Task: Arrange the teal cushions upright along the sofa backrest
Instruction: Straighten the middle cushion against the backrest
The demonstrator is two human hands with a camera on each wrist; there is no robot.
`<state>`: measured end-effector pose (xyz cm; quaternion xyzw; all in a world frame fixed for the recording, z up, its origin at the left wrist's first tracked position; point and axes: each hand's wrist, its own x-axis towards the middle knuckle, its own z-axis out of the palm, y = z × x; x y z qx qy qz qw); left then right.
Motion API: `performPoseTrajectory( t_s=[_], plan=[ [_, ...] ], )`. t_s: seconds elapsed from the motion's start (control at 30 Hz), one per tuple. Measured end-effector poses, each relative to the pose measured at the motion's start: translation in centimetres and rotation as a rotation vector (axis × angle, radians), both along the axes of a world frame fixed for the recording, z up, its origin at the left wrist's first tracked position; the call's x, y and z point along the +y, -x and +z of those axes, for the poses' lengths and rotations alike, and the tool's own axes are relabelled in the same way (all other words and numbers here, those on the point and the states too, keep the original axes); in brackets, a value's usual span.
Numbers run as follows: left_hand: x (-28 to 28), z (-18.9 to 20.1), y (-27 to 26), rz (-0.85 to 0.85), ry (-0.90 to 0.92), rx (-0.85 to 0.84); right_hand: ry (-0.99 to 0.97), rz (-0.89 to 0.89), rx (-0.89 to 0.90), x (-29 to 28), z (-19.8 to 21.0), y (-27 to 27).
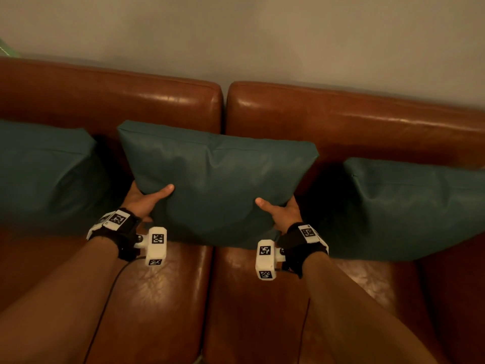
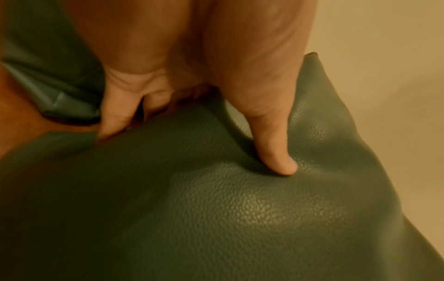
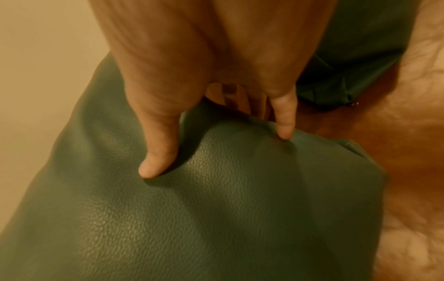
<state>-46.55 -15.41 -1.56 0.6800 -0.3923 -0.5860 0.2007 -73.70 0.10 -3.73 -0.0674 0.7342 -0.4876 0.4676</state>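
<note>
A teal leather cushion (image 1: 217, 179) stands upright in the middle of the brown sofa, against the backrest (image 1: 341, 122). My left hand (image 1: 147, 199) grips its left edge, thumb pressed on the front face and fingers behind it. My right hand (image 1: 282, 211) grips its right edge the same way. In the left wrist view the thumb (image 2: 276, 155) dents the middle cushion (image 2: 216, 209); in the right wrist view the thumb (image 3: 158, 157) dents that cushion (image 3: 216, 209) too. A second teal cushion (image 1: 44, 177) leans at the left, a third (image 1: 414, 208) at the right.
The sofa seat (image 1: 162, 298) lies bare in front of the cushions, with a seam between its two halves. A pale wall (image 1: 262, 35) rises behind the backrest. Something green (image 1: 6, 49) shows at the far left edge above the sofa.
</note>
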Motion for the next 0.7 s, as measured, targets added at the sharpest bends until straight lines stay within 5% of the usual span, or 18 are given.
performPoseTrajectory(
  t_s=[0.2,0.43,0.7],
  plan=[
    [0.5,-0.2,-0.4,0.008,-0.052,0.017,-0.017,0.042,0.012,-0.7,0.1,0.8],
    [-0.2,-0.3,0.5,0.021,-0.074,0.012,-0.132,0.091,0.062,-1.2,-4.9,2.3],
    [1.4,-0.3,-0.4,0.052,-0.02,0.093,-0.211,0.035,0.102,0.9,0.5,-1.4]
  ],
)
